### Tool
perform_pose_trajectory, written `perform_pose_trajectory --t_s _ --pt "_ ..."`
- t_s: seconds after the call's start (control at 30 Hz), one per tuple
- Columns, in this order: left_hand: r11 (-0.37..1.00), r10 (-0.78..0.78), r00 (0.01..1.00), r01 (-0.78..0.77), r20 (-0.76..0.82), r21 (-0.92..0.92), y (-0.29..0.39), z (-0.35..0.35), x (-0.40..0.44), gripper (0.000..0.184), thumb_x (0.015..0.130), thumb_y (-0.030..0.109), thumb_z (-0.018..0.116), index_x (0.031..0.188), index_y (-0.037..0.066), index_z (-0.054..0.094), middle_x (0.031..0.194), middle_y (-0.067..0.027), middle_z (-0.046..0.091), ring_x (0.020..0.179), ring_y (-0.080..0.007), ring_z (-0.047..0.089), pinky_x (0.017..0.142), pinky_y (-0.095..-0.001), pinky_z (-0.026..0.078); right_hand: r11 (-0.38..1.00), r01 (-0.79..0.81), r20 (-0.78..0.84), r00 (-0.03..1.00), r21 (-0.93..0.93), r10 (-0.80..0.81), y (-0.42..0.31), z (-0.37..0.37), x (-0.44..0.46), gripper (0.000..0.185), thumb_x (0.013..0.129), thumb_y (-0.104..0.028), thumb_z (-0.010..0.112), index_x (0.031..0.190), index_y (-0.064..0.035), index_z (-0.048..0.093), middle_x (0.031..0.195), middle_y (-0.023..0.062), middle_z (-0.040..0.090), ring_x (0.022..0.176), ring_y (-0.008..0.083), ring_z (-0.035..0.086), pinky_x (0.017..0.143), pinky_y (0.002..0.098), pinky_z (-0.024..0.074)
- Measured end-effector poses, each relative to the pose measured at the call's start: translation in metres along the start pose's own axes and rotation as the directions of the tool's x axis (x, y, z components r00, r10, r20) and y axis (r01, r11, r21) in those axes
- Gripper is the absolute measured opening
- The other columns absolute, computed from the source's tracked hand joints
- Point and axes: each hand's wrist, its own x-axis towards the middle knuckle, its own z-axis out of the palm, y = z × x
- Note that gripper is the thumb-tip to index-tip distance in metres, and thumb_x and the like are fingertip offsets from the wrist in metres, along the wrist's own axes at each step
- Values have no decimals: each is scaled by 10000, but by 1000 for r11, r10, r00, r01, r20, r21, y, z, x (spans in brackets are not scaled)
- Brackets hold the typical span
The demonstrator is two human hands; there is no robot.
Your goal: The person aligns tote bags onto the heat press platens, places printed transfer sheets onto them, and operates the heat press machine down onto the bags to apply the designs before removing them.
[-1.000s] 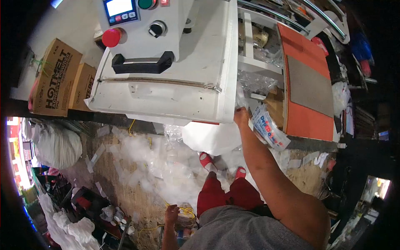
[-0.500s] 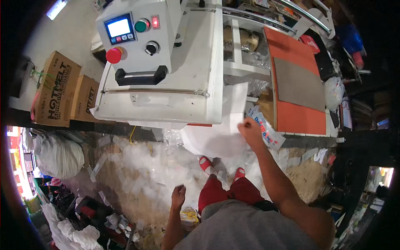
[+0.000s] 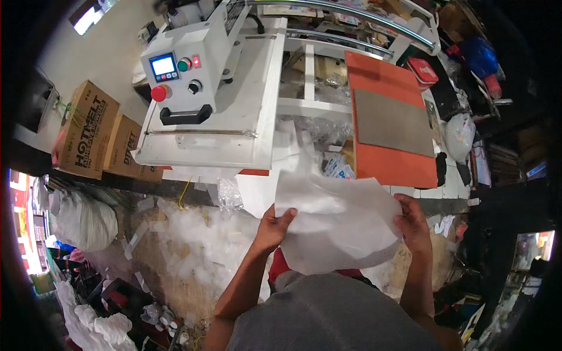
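A white, slightly see-through sheet [image 3: 339, 225] is stretched out in front of my body, its surface gently rippled. My left hand [image 3: 274, 227] grips its left edge, thumb on top. At the opposite edge, my right hand [image 3: 414, 225] is closed on the sheet with curled fingers. Just beyond it, a piece with blue lettering [image 3: 339, 168] lies partly covered at the machine's frame. The orange pad [image 3: 389, 167] of the heat press, with a brown-grey sheet [image 3: 392, 123] on it, is past my right hand.
The press's white head [image 3: 205, 149] with its control box [image 3: 181, 76] and black handle [image 3: 186, 115] stands ahead on the left. Cardboard boxes [image 3: 88, 131] sit farther left. White scraps [image 3: 193, 234] litter the floor. A full white bag [image 3: 85, 219] is at the left.
My right hand has drawn back from the press with the white sheet. My left hand has risen from my side and taken hold of the other edge. The view has shifted slightly.
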Motion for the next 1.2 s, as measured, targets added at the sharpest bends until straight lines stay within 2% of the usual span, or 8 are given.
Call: perform_pose_trajectory --t_s 0.27,0.47,0.7,0.8,0.87,0.97,1.03,1.2 --pt "864 504 864 -503 -9 31 82 105 0 469 945 82 659 1362 22 455 1060 -78 671 966 -145 610 854 -273 485 958 254 -120 964 134 -239 -18 -81 13 271 890 -40 699 1141 -60 596 1109 30 598 1072 134 521 941 272 404" --pt "795 491 864 -391 -113 464 81 208 52 596 943 36 629 1440 54 301 1075 -132 660 870 -133 622 784 -230 488 937 329 -166 937 116 -308 -2 -185 63 365 886 66 634 1243 -12 615 1245 74 616 1156 165 553 1005 296 407" --pt "389 728 671 -576 143 719 216 341 133 360 987 79 518 1342 90 572 1302 -130 619 1157 -214 601 961 -344 486 765 550 -323 696 -335 -642 -146 -297 174 283 917 -163 645 1184 -72 662 1032 44 685 892 122 611 792 274 495" --pt "-3 985 71 -902 156 431 275 388 114 398 970 -1 468 1355 39 558 1272 -107 617 991 -159 585 931 -336 472 313 811 -405 103 -495 -908 -236 -298 148 229 965 -109 592 1178 -97 674 1026 18 661 808 95 585 723 227 477" --pt "-495 859 -404 -504 313 707 298 403 111 446 938 -54 434 1351 48 568 1175 -120 631 891 -181 562 875 -342 471 246 724 -350 6 -645 -937 -240 -311 160 236 976 -115 581 1195 -106 668 1036 27 657 818 103 589 727 232 478" --pt "-89 986 46 -667 160 739 239 378 211 485 869 -50 448 1319 50 596 984 -157 626 884 -267 579 869 -414 461 335 592 -316 141 -733 -938 -174 -314 255 236 964 -144 549 1151 -67 671 1085 131 651 928 329 629 822 423 500" --pt "321 607 793 -185 -52 929 150 346 295 390 871 46 462 1222 6 628 1095 -275 646 1048 -430 613 918 -494 487 618 194 -160 868 -762 -470 -58 -314 339 245 889 -136 534 1046 -23 685 1160 254 645 1081 399 620 935 452 491" --pt "153 455 888 -157 71 976 -15 299 314 442 896 138 562 1334 82 583 1132 -264 636 1039 -434 635 908 -521 509 636 269 -66 890 -723 -452 118 -300 341 268 865 -92 564 1080 -28 710 1023 218 671 983 406 631 894 482 499"
